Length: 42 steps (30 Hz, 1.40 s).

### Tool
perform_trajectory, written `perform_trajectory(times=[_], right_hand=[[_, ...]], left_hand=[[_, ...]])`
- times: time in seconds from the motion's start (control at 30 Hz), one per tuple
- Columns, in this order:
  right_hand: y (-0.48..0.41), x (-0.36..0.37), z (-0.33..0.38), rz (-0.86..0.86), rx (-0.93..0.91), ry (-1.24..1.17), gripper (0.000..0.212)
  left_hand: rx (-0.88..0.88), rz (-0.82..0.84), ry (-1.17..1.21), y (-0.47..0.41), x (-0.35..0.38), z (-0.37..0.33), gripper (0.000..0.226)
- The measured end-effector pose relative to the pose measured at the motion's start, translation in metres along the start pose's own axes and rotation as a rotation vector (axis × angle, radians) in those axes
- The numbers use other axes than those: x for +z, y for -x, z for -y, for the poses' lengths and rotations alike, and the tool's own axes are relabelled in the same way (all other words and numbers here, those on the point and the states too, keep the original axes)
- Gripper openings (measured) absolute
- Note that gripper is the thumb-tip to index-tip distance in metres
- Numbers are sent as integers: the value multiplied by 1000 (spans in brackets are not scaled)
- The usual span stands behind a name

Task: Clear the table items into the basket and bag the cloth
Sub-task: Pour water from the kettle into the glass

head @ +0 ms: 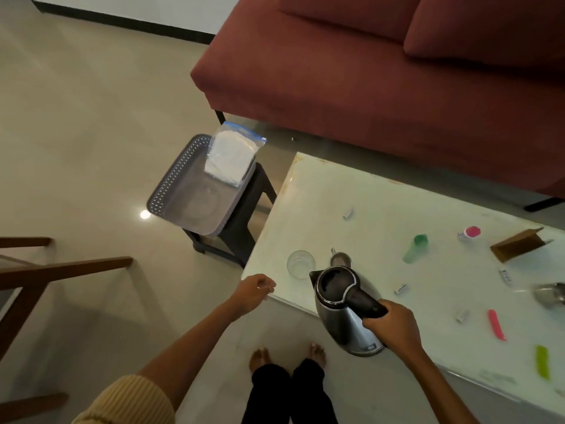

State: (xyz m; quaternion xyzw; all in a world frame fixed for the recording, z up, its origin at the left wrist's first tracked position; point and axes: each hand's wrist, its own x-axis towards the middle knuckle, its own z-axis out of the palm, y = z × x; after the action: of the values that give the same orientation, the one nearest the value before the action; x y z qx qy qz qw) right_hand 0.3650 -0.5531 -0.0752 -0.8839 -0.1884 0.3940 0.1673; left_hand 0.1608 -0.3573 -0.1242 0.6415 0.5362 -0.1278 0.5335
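My right hand [394,325] grips the black handle of a steel kettle [342,307], held upright above the near edge of the white table [351,197]. Loosely curled and holding nothing, my left hand [253,293] hovers just off the table's left corner. A grey basket [171,185] sits on a dark stool [241,228] to the left of the table. In the basket's far end leans a clear zip bag [232,154] with white cloth inside. A glass [301,264] and a small steel cup [341,259] stand beside the kettle.
On the table lie a green cup [415,248], a pink-lidded jar [470,232], a cardboard box [518,246], pink [496,324] and green [542,362] strips, a steel vessel [550,293] and several small sachets. A red sofa [367,71] stands behind. Wooden furniture [36,270] is at left.
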Motion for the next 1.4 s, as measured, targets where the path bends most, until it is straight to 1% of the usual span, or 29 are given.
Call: perform_trajectory(times=[0.1,0.17,0.2,0.27,0.33,0.43,0.5,0.6,0.73,0.97,1.07,1.23,1.4], right_hand=[[-14,4,-2,6,-6,27,16],[-20,6,-4,5,-14,46,18],[-23,7,-4,6,-20,52,20],[-29,9,-6,2,-38,66,15],[-33,9,-8,-19,-39,60,12],[-38,13,-9,-26,-49,69,14],[-40,16,-10,-32,-55,68,19],[-45,19,-10,-42,-53,62,23],[-50,22,-9,-72,-51,48,25],[-52,31,-1,-97,-107,122,26],[-53,35,4,-114,-102,124,27],[-55,40,8,-146,-92,112,37],[-56,41,12,-164,-118,150,36]], left_hand=[[42,-116,-54,-24,11,2,32],[32,-149,-3,-38,20,2,45],[27,-152,29,-45,24,1,54],[22,-167,77,-57,33,0,70],[45,-174,99,-66,44,1,82],[77,-126,47,-77,56,4,93],[114,-96,-20,-83,64,5,97],[148,-88,-96,-96,73,8,100],[135,-96,-114,-113,81,14,106],[237,-220,-382,-121,82,24,96],[263,-244,-413,-122,79,25,94],[296,-269,-455,-124,75,27,92],[316,-286,-509,-125,74,27,91]])
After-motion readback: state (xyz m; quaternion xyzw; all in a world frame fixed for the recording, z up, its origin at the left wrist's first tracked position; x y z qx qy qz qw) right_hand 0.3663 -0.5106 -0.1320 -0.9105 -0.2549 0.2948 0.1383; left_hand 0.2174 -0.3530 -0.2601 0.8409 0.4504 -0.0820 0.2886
